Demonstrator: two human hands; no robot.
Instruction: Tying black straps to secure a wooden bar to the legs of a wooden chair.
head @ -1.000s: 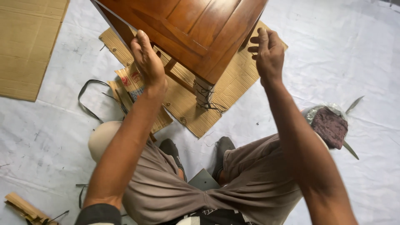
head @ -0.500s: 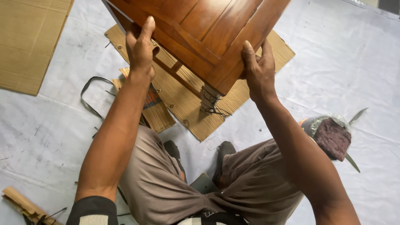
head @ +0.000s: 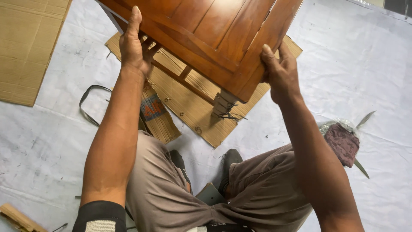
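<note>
1. Got both hands on this wooden table (head: pixel 214 38), reddish-brown with a panelled top. It's tilted up off the floor in front of me, top face towards me.
2. My left hand (head: pixel 134 49) is clamped on the table's left edge, thumb up along the top face and fingers (head: pixel 148 45) wrapped round behind onto the frame underneath.
3. My right hand (head: pixel 281 73) grips the table's near right corner, thumb (head: pixel 268 53) pressed on the top and the other fingers curled behind the edge. So both hands are closed tight on it, not loose at all.
4. One table leg (head: pixel 223 103) pokes down under the corner, wrapped in pale material with dark string tied round it. It sits over the cardboard sheet (head: pixel 193 107) that's spread on the white floor covering (head: pixel 377 64).
5. I'm sitting with my knees apart in grey-brown trousers (head: pixel 163 193), dark shoes (head: pixel 229 161) just near the cardboard's edge.
6. Other bits: a bigger cardboard piece (head: pixel 25 47) at the far left of the floor, a dark strap loop (head: pixel 88 105) by my left forearm, a bundle of dark red cloth in clear plastic (head: pixel 343 141) beside my right arm, and a scrap of wood (head: pixel 17 217) in the near left corner.
</note>
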